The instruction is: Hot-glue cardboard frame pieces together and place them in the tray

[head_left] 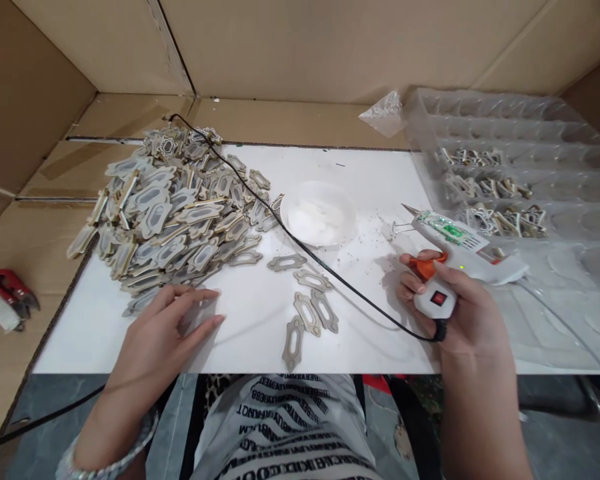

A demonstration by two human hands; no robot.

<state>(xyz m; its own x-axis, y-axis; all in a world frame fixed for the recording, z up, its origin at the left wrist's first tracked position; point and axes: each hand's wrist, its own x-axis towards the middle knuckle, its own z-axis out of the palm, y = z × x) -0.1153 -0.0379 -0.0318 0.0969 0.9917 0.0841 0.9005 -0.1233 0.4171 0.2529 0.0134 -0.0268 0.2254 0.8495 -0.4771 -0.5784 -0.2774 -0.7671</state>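
My right hand [443, 300] grips a white hot glue gun [455, 243] by its handle, fingers at the orange trigger, its metal nozzle pointing to the upper left. My left hand [173, 320] is at the near edge of a big pile of flat, grey ornamental metal frames [180, 217]. Its thumb and forefinger are apart, and nothing shows between them. Several loose frames [307, 313] lie on the white table between my hands. Beyond them sits a round white dish [319, 213] with whitish stuff in it.
A clear plastic compartment tray [575, 200] at the right holds some ornate metal pieces. The black cord [325, 263] crosses the table from the glue gun over the pile. Red-handled snips [13, 290] lie far left. Cardboard walls [305, 50] enclose the back and left.
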